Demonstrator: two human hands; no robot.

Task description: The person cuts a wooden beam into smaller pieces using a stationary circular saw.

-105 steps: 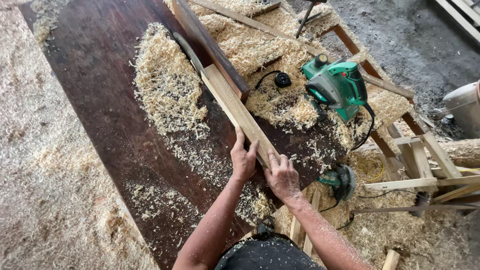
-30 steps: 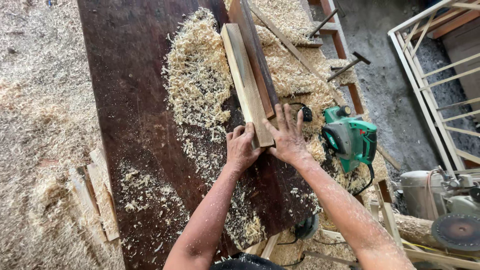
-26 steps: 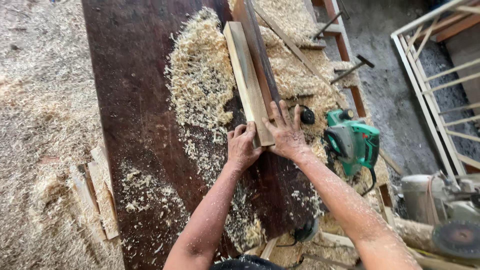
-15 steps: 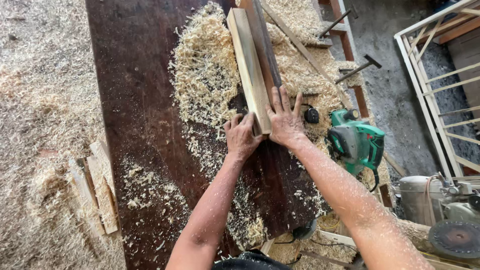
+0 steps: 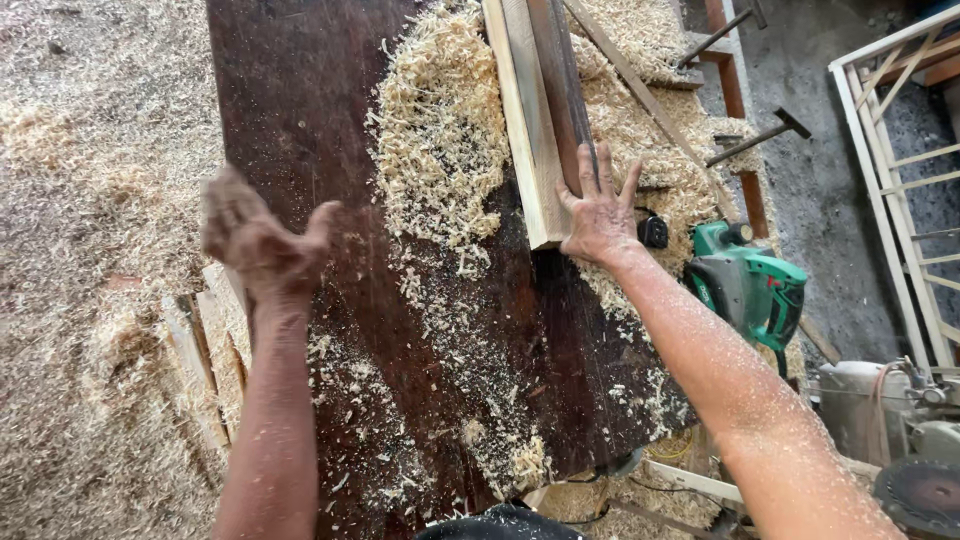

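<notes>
Right hand [image 5: 600, 212] lay spread flat, steadying the pale plank [image 5: 522, 120]; left hand [image 5: 258, 245], blurred, loosely cupped, empty, best swept shavings [image 5: 440, 130] clear of the bench [image 5: 300, 110].

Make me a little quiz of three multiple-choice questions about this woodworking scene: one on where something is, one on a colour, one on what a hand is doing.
1. Where does the power planer lie?
A. To the right of the right hand
B. On top of the pale wooden plank
C. Under the left hand

2. What colour is the power planer's body?
A. Yellow
B. Green
C. Red

3. What is the right hand doing?
A. Gripping a hammer
B. Lifted in the air, touching nothing
C. Pressed flat, fingers spread, beside the pale wooden plank

Answers:
1. A, it sits past the edge of the dark board, on shavings to the right of that hand.
2. B, its casing is green with black parts.
3. C, the palm lies by the plank's near end, while the left hand is raised and blurred.
</notes>
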